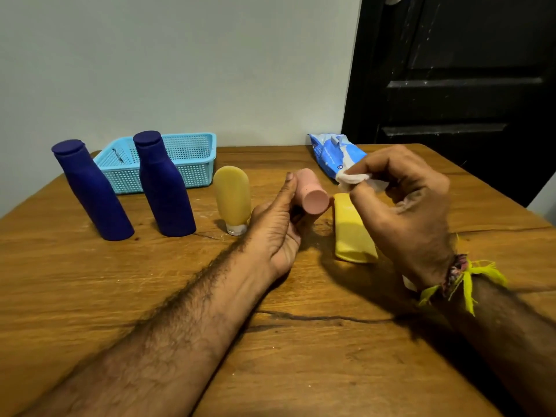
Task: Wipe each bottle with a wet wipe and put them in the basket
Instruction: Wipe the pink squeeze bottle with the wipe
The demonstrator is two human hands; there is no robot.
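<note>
Beside pink bottle, right hand pinches wipe.

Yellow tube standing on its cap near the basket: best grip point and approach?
Grip the yellow tube around its wide upper body, coming from the front right, the open side. It stands inverted on a small clear cap, so a low grip seems likelier to tip it. The blue bottle crowds its left.

The left hand covers the pink bottle's lower body. The right hand hides most of the wet wipe and part of the lying yellow tube. Print on the far wipes pack is unreadable.
</note>
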